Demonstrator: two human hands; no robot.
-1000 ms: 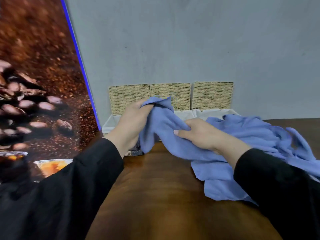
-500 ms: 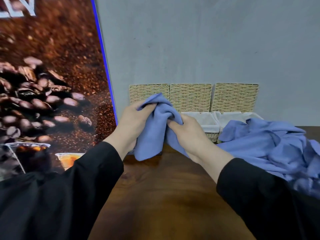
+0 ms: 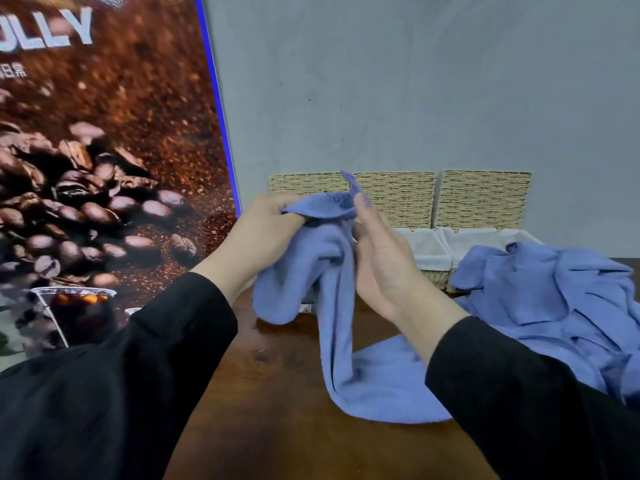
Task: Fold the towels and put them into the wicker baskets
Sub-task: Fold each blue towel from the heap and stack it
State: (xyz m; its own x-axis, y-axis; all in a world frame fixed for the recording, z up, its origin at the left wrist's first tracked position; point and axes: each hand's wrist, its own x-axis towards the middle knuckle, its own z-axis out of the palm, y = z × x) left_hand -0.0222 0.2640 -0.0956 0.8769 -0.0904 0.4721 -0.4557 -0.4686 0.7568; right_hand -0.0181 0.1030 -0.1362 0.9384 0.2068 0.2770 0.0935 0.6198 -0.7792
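Observation:
A blue towel (image 3: 332, 299) hangs between my hands above the wooden table (image 3: 294, 438), its lower end trailing on the tabletop. My left hand (image 3: 263, 237) grips its upper left edge. My right hand (image 3: 377, 258) pinches the upper edge just beside it, a corner poking up past the fingers. Three wicker baskets with white liners stand against the wall: the left one (image 3: 304, 183) mostly hidden behind my hands, the middle one (image 3: 398, 199), the right one (image 3: 485, 199). A heap of more blue towels (image 3: 554, 299) lies at the right.
A large coffee-bean poster board (image 3: 104, 168) leans at the left, close to the left basket. A grey wall (image 3: 415, 81) stands right behind the baskets. My black sleeves fill the lower corners.
The towel has been pulled free of the heap and lifted; it now hangs longer, down onto the table. My right hand has moved up along the edge toward my left hand.

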